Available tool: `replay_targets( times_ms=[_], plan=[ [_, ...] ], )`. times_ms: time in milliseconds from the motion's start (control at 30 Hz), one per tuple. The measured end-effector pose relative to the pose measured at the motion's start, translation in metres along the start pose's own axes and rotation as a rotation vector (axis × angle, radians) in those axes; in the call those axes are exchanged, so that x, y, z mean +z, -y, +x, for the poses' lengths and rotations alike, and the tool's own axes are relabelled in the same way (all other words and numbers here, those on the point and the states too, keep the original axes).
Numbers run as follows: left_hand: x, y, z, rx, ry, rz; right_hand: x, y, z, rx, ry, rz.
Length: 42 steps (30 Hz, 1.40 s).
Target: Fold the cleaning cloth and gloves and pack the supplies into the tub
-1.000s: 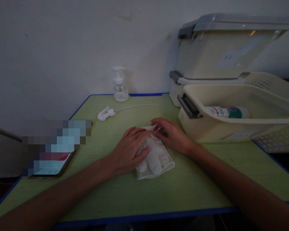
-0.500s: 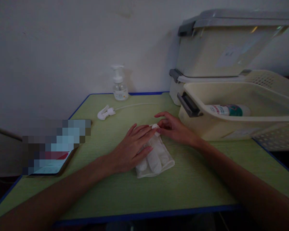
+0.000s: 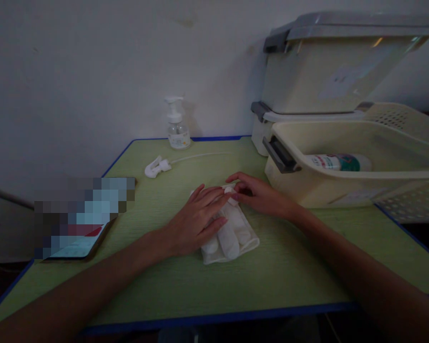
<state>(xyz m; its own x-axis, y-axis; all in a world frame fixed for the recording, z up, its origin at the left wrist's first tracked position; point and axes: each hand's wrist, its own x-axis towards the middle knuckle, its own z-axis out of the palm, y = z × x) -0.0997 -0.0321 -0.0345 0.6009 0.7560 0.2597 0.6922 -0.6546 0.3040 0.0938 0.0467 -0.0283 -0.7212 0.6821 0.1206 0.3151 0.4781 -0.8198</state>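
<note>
A thin white glove (image 3: 229,237) lies folded on the green table, its finger parts spread toward me. My left hand (image 3: 199,214) rests flat over the upper left of the glove, fingers stretched out together. At the glove's far edge, my right hand (image 3: 253,192) pinches a bunched bit of the white material between thumb and fingers. The left fingertips almost meet the right thumb there. Both hands cover part of the glove, so its far side is partly hidden.
Behind the hands lies a white trigger spray head (image 3: 157,166) with its thin tube. A clear pump bottle (image 3: 179,133) stands by the wall. On the right, a cream bin (image 3: 329,190) holds a white bottle (image 3: 338,163), beside stacked lidded boxes (image 3: 314,76). A blurred tablet (image 3: 75,249) is at left.
My right hand has come slightly nearer to me, its raised fingers lower and curled in more. My left hand stays almost still on the glove.
</note>
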Motion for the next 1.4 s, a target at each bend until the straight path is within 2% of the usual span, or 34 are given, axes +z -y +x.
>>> replay_targets(
  times_ms=[400, 633, 733, 933, 1133, 1400],
  plan=[
    [-0.001, -0.002, 0.001, -0.104, -0.016, -0.007, 0.005, 0.001, 0.0, -0.027, -0.1, -0.104],
    [0.0, -0.003, 0.001, -0.117, -0.009, 0.06, 0.01, 0.001, -0.001, -0.093, -0.145, -0.299],
    [0.001, -0.004, 0.001, -0.11, -0.018, 0.128, 0.01, 0.0, -0.001, -0.131, -0.143, -0.326],
    [0.001, -0.004, 0.001, -0.047, -0.005, 0.179, 0.01, 0.003, -0.001, -0.111, -0.153, -0.316],
    [0.004, -0.003, -0.002, -0.013, 0.097, 0.169, 0.011, 0.002, -0.002, -0.108, -0.163, -0.364],
    [0.011, -0.003, -0.009, -0.034, 0.195, 0.273, 0.006, 0.009, -0.005, -0.363, -0.099, -0.581]
  ],
)
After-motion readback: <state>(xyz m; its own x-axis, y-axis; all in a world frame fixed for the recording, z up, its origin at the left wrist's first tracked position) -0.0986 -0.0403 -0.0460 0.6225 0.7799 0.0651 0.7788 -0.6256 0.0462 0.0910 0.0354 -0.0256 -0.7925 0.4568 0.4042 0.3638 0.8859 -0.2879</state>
